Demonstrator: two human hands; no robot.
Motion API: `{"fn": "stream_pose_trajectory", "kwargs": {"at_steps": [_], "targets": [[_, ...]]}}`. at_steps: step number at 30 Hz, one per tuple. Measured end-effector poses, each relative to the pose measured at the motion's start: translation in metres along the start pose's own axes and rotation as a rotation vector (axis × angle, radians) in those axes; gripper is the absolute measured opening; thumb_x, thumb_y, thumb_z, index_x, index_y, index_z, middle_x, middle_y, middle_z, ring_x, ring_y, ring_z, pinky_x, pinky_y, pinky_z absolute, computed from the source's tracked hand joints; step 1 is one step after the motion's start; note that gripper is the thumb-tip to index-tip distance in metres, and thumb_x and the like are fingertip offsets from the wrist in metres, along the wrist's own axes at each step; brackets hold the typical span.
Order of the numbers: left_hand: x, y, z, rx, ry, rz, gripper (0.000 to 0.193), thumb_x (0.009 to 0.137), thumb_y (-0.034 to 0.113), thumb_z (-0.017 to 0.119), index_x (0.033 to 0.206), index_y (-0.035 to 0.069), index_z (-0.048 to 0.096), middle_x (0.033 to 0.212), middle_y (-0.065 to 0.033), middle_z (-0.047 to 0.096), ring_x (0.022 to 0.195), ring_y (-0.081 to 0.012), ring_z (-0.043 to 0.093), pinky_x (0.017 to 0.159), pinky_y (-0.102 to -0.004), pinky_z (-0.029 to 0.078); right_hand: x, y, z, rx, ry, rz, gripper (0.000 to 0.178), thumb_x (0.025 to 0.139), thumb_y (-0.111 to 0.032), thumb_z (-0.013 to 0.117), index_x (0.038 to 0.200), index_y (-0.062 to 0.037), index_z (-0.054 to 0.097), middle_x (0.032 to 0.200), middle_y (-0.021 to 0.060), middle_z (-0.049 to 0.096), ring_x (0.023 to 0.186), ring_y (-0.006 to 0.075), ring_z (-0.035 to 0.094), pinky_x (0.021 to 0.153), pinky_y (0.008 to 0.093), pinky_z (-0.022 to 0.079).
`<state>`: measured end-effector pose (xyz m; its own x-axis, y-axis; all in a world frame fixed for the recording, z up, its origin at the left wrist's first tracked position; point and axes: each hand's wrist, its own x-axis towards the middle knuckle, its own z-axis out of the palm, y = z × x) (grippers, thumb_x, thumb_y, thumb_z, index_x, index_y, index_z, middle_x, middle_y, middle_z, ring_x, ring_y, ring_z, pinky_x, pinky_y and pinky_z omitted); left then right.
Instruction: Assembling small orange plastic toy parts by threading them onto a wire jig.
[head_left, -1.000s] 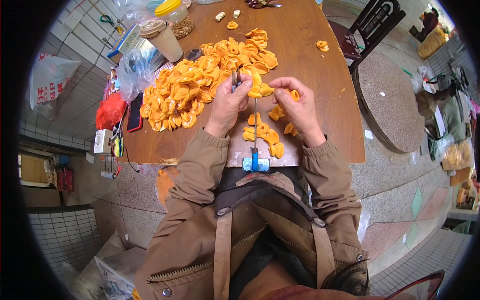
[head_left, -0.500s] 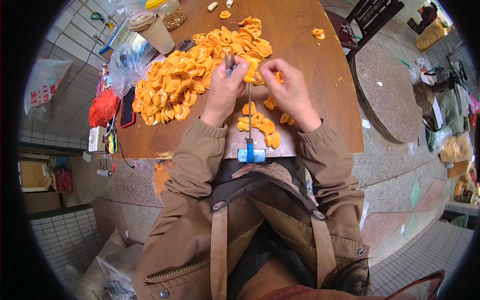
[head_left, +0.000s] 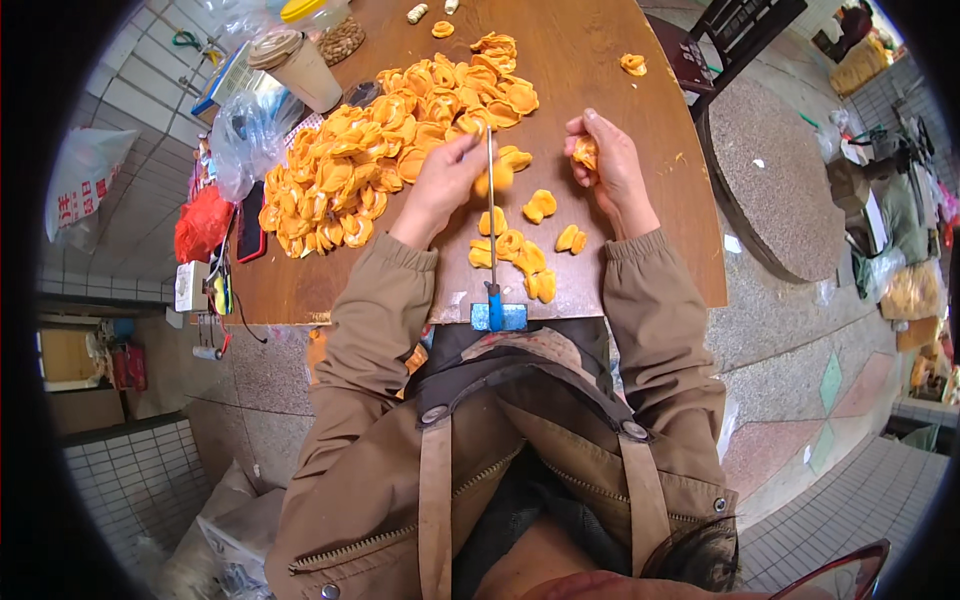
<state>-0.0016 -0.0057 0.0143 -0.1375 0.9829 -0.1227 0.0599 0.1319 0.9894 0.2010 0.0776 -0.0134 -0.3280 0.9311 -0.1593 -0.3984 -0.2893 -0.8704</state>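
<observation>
My right hand, right of the metal rod, has its fingers curled round an orange petal-shaped piece. Left of the rod is my left hand, its fingertips smeared by motion. A blurred orange piece shows beside those fingers, and I cannot tell whether they grip it. The grey-tipped tool seen earlier in this hand is not visible. A blue clamp at the table's near edge bears the rod. Between my forearms lie several small folded orange pieces.
A large heap of orange petal-shaped pieces covers the table's left side. Beyond it stand a lidded cup and a yellow-lidded jar. A phone lies at the left edge. A round stone slab and a dark chair are at right.
My hands have parted: the right moved right with an orange piece, the left came down slightly. The grey-tipped tool no longer shows. A folded piece near the rod is now uncovered.
</observation>
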Motion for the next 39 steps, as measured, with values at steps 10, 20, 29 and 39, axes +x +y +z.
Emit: {"fn": "stream_pose_trajectory", "kwargs": {"at_steps": [10, 20, 29, 39], "targets": [[0.011, 0.008, 0.035, 0.113, -0.125, 0.217, 0.013, 0.085, 0.013, 0.065, 0.091, 0.003, 0.06, 0.078, -0.0001, 0.056, 0.065, -0.0059, 0.045, 0.06, -0.018, 0.041, 0.001, 0.01, 0.009, -0.048, -0.147, 0.04, 0.047, 0.101, -0.043, 0.033, 0.095, -0.0039, 0.059, 0.071, 0.0054, 0.059, 0.043, 0.006, 0.042, 0.034, 0.0169, 0.029], [0.032, -0.026, 0.042, 0.375, -0.035, 0.57, 0.014, 0.083, 0.01, 0.067, 0.092, 0.005, 0.059, 0.073, 0.0015, 0.053, 0.059, -0.0057, 0.044, 0.053, -0.0164, 0.036, 0.0, 0.012, 0.013, -0.025, -0.212, 0.078, 0.051, 0.102, -0.045, 0.03, 0.102, -0.0014, 0.058, 0.078, 0.0062, 0.059, 0.043, 0.005, 0.039, 0.035, 0.0164, 0.029], [0.024, -0.008, 0.025, -0.246, -0.048, 0.038, 0.007, 0.084, 0.012, 0.061, 0.083, 0.007, 0.058, 0.065, 0.0028, 0.048, 0.057, -0.0068, 0.043, 0.052, -0.0182, 0.035, -0.005, 0.003, 0.009, 0.016, -0.26, 0.023, 0.03, 0.097, -0.031, 0.049, 0.103, -0.0047, 0.062, 0.077, 0.0047, 0.059, 0.046, 0.0045, 0.042, 0.038, 0.0163, 0.03], [0.024, -0.01, 0.025, -0.219, 0.047, 0.093, 0.005, 0.083, 0.012, 0.059, 0.081, 0.009, 0.056, 0.063, 0.0029, 0.048, 0.055, -0.0056, 0.042, 0.049, -0.0173, 0.032, -0.007, 0.007, 0.013, -0.407, -0.163, -0.252, 0.007, 0.086, -0.011, 0.065, 0.089, -0.0055, 0.067, 0.078, 0.0036, 0.061, 0.058, 0.0042, 0.048, 0.051, 0.0146, 0.037]]}}
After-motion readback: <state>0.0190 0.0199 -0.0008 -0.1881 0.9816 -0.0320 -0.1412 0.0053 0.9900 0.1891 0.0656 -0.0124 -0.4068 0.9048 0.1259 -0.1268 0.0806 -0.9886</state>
